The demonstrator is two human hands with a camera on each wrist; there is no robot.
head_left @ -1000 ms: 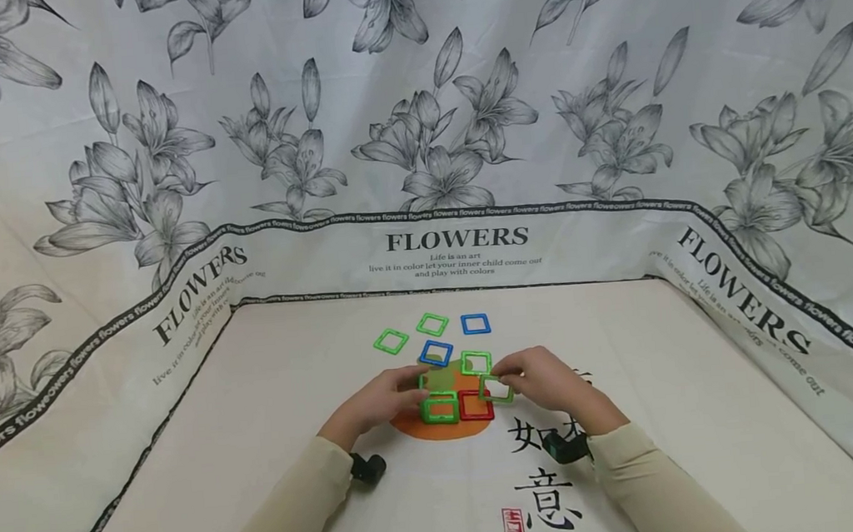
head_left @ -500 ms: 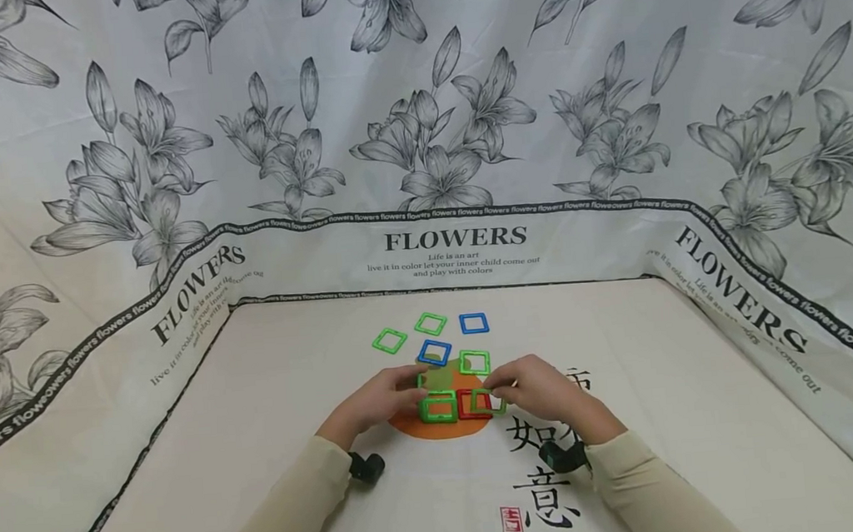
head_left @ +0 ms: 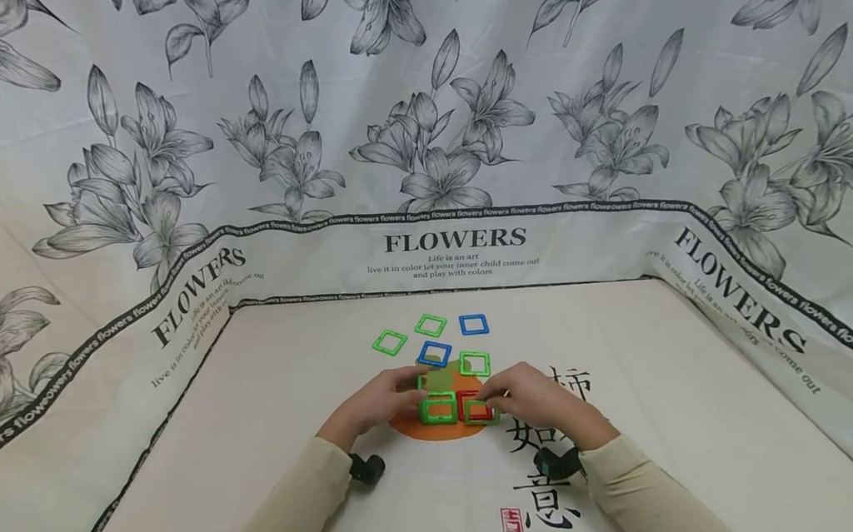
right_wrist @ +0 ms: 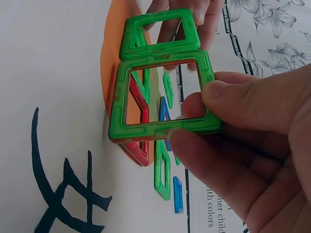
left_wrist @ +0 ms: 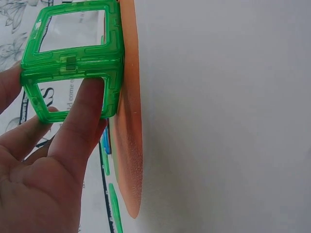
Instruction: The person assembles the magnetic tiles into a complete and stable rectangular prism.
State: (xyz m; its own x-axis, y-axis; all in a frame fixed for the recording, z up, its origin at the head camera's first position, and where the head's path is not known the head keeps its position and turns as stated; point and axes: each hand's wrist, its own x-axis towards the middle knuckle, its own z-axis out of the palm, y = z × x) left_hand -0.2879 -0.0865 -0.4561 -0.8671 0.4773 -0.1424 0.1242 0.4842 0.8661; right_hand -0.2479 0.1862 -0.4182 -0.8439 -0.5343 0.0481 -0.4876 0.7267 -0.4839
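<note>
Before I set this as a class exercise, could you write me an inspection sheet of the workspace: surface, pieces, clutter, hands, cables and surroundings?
Surface: pale cloth printed with an orange shape and black characters.
Pieces: three loose green frames and two blue frames lie on the cloth; a red frame is partly behind a held one in the head view.
Clutter: nothing seen besides the frames.
Left hand: holds at least two joined green frames that meet along an edge.
Right hand: pinches a single green frame between thumb and fingers.
Cables: nothing seen.
Surroundings: flower-printed fabric lettered "FLOWERS" behind and at both sides.
</note>
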